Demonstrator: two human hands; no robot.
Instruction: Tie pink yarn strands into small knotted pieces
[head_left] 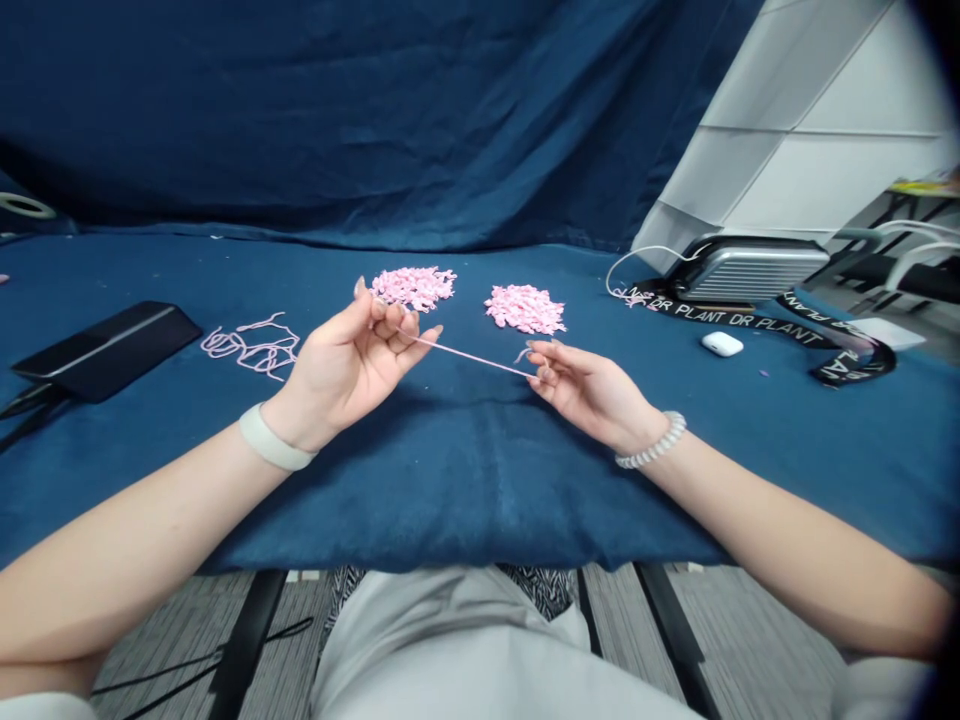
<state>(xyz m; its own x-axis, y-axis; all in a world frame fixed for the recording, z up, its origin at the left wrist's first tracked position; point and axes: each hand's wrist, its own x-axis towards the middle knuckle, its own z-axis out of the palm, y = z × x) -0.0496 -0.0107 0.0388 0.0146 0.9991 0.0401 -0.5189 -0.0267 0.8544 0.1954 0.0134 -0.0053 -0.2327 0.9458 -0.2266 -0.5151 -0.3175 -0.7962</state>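
A thin pink cord (480, 358) runs taut between my two hands above the table's front half. My left hand (360, 360) pinches one end, palm turned up, its fingers partly curled. Lower and to the right, my right hand (589, 392) grips the other end between thumb and fingers, with a short loose tail of cord sticking up. Behind my left hand lies a pile of small pink pieces (420, 288), partly covered by the fingertips. A second pink pile (526, 308) sits beyond my right hand. Left of my left hand is a loose tangle of pink cord (255, 345).
A dark power bank (109, 348) with cables lies at the left. To the right are a silver-and-black case (754, 272), a black lettered strap (739, 318) and a white earbud case (722, 344). Blue cloth (465, 480) covers the table; a roll of tape (26, 206) is far left.
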